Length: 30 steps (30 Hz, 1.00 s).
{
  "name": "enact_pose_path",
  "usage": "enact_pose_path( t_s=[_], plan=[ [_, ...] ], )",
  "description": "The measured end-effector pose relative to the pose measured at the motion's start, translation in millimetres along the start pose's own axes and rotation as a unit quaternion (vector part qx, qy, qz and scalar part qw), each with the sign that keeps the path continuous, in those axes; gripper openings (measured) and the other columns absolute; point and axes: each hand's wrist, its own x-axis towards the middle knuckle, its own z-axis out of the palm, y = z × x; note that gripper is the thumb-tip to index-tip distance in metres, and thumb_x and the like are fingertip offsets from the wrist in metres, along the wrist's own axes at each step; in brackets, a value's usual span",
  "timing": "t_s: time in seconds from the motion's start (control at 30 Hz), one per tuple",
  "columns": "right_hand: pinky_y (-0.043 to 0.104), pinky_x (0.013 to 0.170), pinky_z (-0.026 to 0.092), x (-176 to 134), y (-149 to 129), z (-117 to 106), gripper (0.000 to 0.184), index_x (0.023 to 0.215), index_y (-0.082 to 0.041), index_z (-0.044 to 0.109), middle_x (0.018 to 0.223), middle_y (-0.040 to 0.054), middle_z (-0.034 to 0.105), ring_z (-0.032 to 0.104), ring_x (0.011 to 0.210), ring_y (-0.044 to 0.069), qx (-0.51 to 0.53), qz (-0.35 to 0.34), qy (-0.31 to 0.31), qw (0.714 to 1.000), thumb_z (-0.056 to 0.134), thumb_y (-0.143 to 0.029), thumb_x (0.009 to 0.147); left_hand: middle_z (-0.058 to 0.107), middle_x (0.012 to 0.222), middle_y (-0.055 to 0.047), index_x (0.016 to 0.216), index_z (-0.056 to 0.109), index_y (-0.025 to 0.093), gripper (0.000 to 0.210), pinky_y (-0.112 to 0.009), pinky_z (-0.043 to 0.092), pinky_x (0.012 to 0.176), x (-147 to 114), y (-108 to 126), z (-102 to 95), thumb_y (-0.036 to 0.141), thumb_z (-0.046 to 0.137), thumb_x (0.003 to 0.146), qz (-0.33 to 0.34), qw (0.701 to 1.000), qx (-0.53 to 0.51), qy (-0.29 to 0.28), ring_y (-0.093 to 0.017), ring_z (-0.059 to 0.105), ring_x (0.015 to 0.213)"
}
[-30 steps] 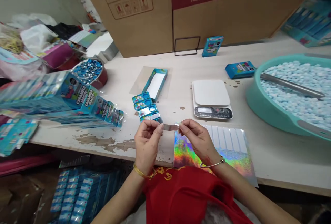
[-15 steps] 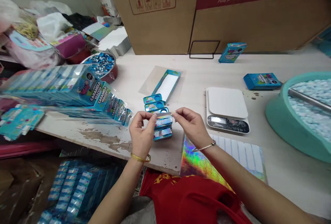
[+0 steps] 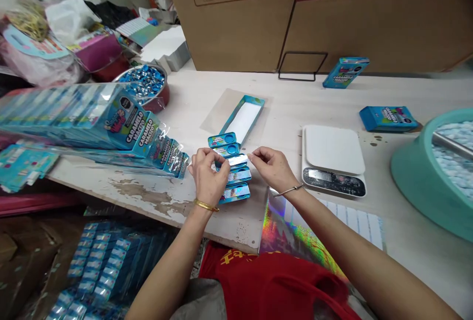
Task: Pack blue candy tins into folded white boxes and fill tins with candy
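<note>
A short shiny sticker strip [image 3: 238, 160] stretches between my two hands, over the third of several small blue candy tins in a column. My left hand [image 3: 210, 174] pinches toward the strip's left end and partly covers the tins. My right hand [image 3: 272, 168] has thumb and forefinger closed at its right end. Two tins nearer me, one of them the front tin [image 3: 235, 193], bear shiny strips across them. The back tin [image 3: 221, 139] and the one before it show round windows on top. Right of the tins lies a holographic sticker sheet [image 3: 283, 226], partly under my right forearm.
An open blue carton tray [image 3: 261, 108] lies behind the tins. Wrapped candy boxes [image 3: 136, 130] stand at left, near a bowl of blue wrapped candies [image 3: 166, 94]. At right are a white scale [image 3: 334, 150] and a green tub [image 3: 417, 182] of pale candies. Cardboard boxes [image 3: 236, 34] back the table.
The strip has come down from above the tins onto the third tin. My left hand has turned over it, palm more downward. The view has shifted slightly.
</note>
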Motion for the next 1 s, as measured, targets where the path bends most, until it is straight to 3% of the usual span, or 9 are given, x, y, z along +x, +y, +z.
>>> enact_pose_path(
  t_s=[0.13, 0.3, 0.4, 0.5, 0.6, 0.7, 0.77, 0.87, 1.0],
  plan=[
    [0.025, 0.051, 0.029, 2, 6, 2, 0.027, 0.065, -0.018, 0.058, 0.052, -0.0049, 0.044, 0.039, 0.052, 0.01, 0.021, 0.006, -0.005, 1.0, 0.06, -0.042, 0.077, 0.053, 0.094, -0.001, 0.07, 0.055, 0.02, 0.012, -0.043, 0.034, 0.092, 3, -2, 1.2, 0.018, 0.067, 0.07, -0.014, 1.0, 0.02, -0.011, -0.024, 0.05, 0.098],
    [0.027, 0.058, 0.038, -15, 15, 10, 0.029, 0.103, -0.017, 0.067, 0.062, -0.0028, 0.05, 0.048, 0.06, 0.013, 0.047, -0.036, 0.022, 0.998, 0.055, -0.035, 0.083, 0.048, 0.109, -0.003, 0.102, 0.047, 0.023, 0.046, -0.041, 0.039, 0.09, 5, -15, 6.0, 0.021, 0.072, 0.064, -0.059, 0.997, -0.045, -0.004, -0.021, 0.05, 0.1],
    [0.031, 0.067, 0.039, -31, 20, 14, 0.037, 0.115, -0.02, 0.065, 0.072, 0.0021, 0.055, 0.054, 0.072, 0.017, -0.059, -0.101, -0.018, 0.993, 0.038, -0.022, 0.091, 0.047, 0.113, -0.004, 0.108, 0.045, 0.025, 0.052, -0.04, 0.041, 0.091, 7, -26, 13.6, 0.021, 0.072, 0.064, -0.089, 0.99, -0.108, -0.022, -0.021, 0.049, 0.104],
    [0.036, 0.072, 0.035, -40, 28, 10, 0.047, 0.123, -0.021, 0.061, 0.079, 0.0058, 0.059, 0.054, 0.079, 0.022, -0.25, -0.131, -0.058, 0.958, 0.036, -0.009, 0.086, 0.047, 0.119, -0.006, 0.113, 0.046, 0.026, 0.055, -0.041, 0.041, 0.093, 11, -33, 15.3, 0.022, 0.073, 0.065, -0.093, 0.986, -0.131, -0.039, -0.022, 0.05, 0.107],
    [0.04, 0.076, 0.033, -46, 38, -10, 0.039, 0.121, -0.019, 0.06, 0.091, 0.0105, 0.062, 0.051, 0.087, 0.026, -0.37, -0.143, -0.026, 0.918, 0.04, -0.012, 0.088, 0.047, 0.124, -0.008, 0.117, 0.047, 0.024, 0.057, -0.044, 0.039, 0.098, 7, -25, 3.4, 0.023, 0.074, 0.067, -0.034, 0.995, -0.095, -0.004, -0.026, 0.048, 0.113],
    [0.041, 0.076, 0.031, -60, 46, -37, 0.026, 0.11, -0.018, 0.062, 0.093, 0.012, 0.062, 0.048, 0.09, 0.028, -0.439, -0.125, 0.03, 0.889, 0.043, -0.025, 0.093, 0.056, 0.116, -0.008, 0.12, 0.049, 0.023, 0.042, -0.039, 0.042, 0.094, -15, -4, -12.2, 0.023, 0.064, 0.081, 0.106, 0.988, -0.103, 0.032, -0.022, 0.054, 0.106],
    [0.04, 0.075, 0.03, -72, 51, -51, 0.02, 0.097, -0.019, 0.062, 0.086, 0.0108, 0.06, 0.048, 0.086, 0.028, -0.476, -0.103, 0.024, 0.873, 0.044, -0.026, 0.094, 0.062, 0.104, -0.006, 0.116, 0.052, 0.023, 0.028, -0.033, 0.046, 0.086, -36, 12, -12.9, 0.019, 0.055, 0.088, 0.216, 0.966, -0.133, -0.044, -0.019, 0.059, 0.095],
    [0.039, 0.074, 0.031, -88, 57, -60, 0.019, 0.088, -0.019, 0.061, 0.083, 0.0098, 0.059, 0.048, 0.084, 0.027, -0.489, -0.072, 0.01, 0.869, 0.043, -0.021, 0.094, 0.065, 0.098, -0.007, 0.109, 0.057, 0.02, 0.022, -0.03, 0.047, 0.08, -64, 28, 9.9, 0.014, 0.044, 0.092, 0.321, 0.913, -0.12, -0.22, -0.018, 0.06, 0.091],
    [0.035, 0.072, 0.035, -97, 61, -64, 0.023, 0.082, -0.019, 0.057, 0.085, 0.009, 0.055, 0.049, 0.082, 0.024, -0.406, -0.068, 0.023, 0.911, 0.038, -0.021, 0.095, 0.061, 0.114, -0.01, 0.118, 0.055, 0.017, 0.031, -0.037, 0.044, 0.084, -73, 36, 56.6, 0.01, 0.042, 0.09, 0.336, 0.902, 0.045, -0.269, -0.023, 0.054, 0.101]
  ],
)
